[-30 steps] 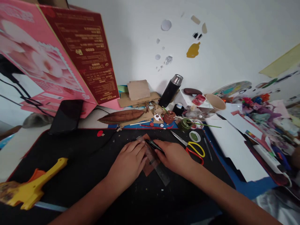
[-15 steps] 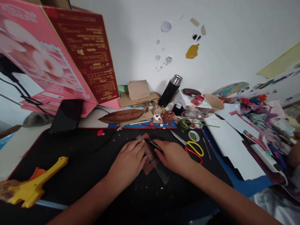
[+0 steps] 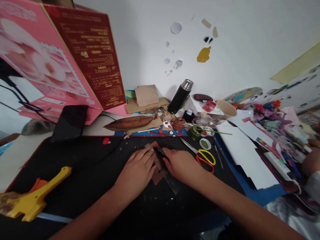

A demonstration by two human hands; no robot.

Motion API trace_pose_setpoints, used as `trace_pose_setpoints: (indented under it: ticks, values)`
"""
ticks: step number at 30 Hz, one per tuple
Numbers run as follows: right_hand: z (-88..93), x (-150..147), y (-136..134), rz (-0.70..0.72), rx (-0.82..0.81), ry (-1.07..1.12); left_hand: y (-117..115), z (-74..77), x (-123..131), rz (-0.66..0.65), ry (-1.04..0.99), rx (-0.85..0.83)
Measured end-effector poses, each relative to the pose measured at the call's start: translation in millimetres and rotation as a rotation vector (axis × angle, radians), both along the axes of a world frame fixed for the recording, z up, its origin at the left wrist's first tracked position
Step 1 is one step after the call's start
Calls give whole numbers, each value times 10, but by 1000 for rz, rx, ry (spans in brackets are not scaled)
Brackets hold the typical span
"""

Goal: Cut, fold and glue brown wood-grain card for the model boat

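Note:
My left hand lies flat with its fingers together, pressing a clear ruler down onto a small brown card piece on the black mat. My right hand is closed on a dark pen-like tool, whose tip rests against the ruler's edge over the brown piece. The two hands almost touch, and they hide most of the brown piece.
Yellow-and-red scissors lie just right of my right hand. A yellow glue gun sits front left, a black phone back left, a pink-and-red box behind. A black flask, paint pots, cardboard scraps and white paper crowd the back and right.
The view has drifted slightly, and my right hand with the tool has slid a little toward me along the ruler. The left hand stays pressed down.

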State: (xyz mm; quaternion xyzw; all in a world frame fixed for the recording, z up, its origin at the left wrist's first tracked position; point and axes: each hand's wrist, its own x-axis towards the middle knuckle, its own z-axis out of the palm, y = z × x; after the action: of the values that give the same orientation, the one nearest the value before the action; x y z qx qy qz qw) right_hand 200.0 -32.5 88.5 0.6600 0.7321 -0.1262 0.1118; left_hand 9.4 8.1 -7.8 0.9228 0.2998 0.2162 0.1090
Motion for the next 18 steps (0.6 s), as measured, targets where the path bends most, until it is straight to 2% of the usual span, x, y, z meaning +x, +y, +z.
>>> trace_pose_setpoints:
  ticks: [8, 18]
  values:
    - [-11, -169, 14, 94, -4, -190, -8, -19, 4, -11, -13, 55]
    - [-1, -275, -4, 58, 9, -200, 5, -9, 2, -26, -16, 45]
